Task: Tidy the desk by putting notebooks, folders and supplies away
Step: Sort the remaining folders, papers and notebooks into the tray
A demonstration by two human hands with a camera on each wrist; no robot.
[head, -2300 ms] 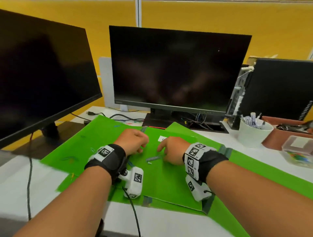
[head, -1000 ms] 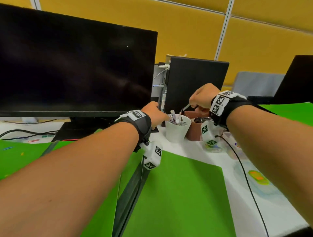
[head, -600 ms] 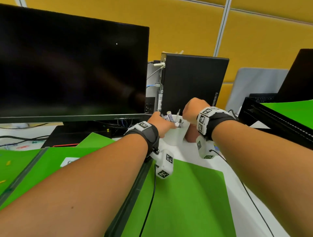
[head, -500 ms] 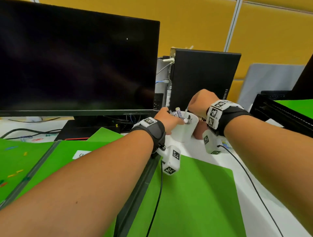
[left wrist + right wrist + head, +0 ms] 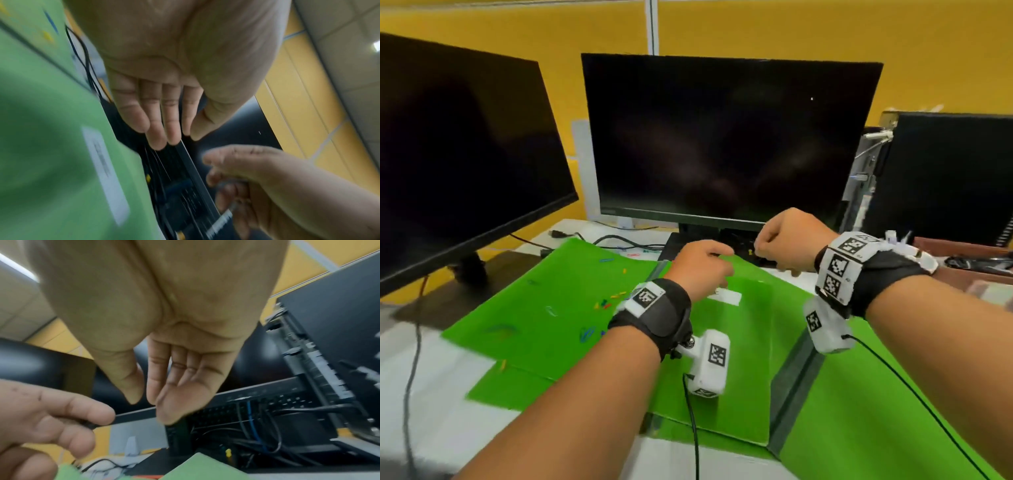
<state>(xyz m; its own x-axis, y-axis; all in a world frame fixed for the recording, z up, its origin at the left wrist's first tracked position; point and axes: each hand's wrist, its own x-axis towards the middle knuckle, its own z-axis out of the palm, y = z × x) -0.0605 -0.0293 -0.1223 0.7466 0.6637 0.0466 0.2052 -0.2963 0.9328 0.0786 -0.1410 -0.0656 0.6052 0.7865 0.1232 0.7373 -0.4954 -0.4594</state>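
Several green folders [image 5: 558, 308] lie overlapped on the desk before the middle monitor. The top one carries a white label [image 5: 724, 296]. Coloured paper clips [image 5: 604, 303] are scattered over the left folder. My left hand [image 5: 722, 270] hovers above the labelled folder, its fingers [image 5: 164, 129] straight and together, holding nothing. My right hand [image 5: 763, 246] hangs a little higher and to the right, near the monitor foot, with relaxed empty fingers [image 5: 164, 402]. A white pen cup [image 5: 893, 238] peeks out behind my right wrist.
Two dark monitors [image 5: 722, 137] stand behind the folders, with cables [image 5: 619, 240] under them. A black computer case [image 5: 945, 178] and a brown tray [image 5: 969, 250] sit at the right. A small yellow pin [image 5: 750, 252] lies by the monitor base.
Both hands left the white pen cup at the right and came back left over the green folders. The pen my right hand held is gone from it. The view swung left.
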